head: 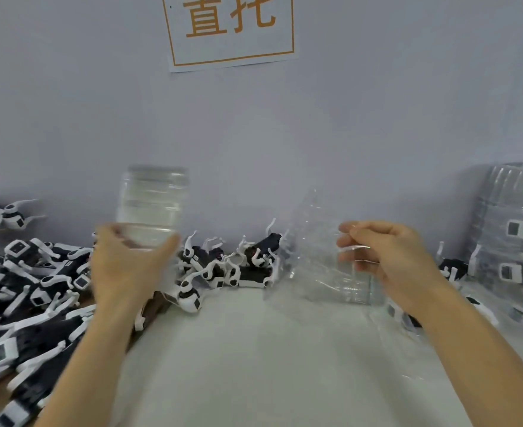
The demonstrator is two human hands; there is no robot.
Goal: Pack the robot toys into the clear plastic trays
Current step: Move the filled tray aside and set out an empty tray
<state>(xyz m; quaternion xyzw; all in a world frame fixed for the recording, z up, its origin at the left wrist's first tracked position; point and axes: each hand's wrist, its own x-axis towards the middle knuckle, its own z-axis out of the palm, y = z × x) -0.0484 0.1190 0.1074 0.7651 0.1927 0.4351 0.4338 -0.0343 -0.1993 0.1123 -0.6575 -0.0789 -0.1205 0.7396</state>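
Two upright clear trays, one per hand.

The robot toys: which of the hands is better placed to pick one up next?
Probably the left hand: the big pile of robot toys lies beside it, though it holds stacked trays. The right hand pinches one clear tray.

The left hand grips a stack of clear trays held upright. The right hand pinches one clear tray above the white bench. Black-and-white robot toys lie heaped at left and along the wall.
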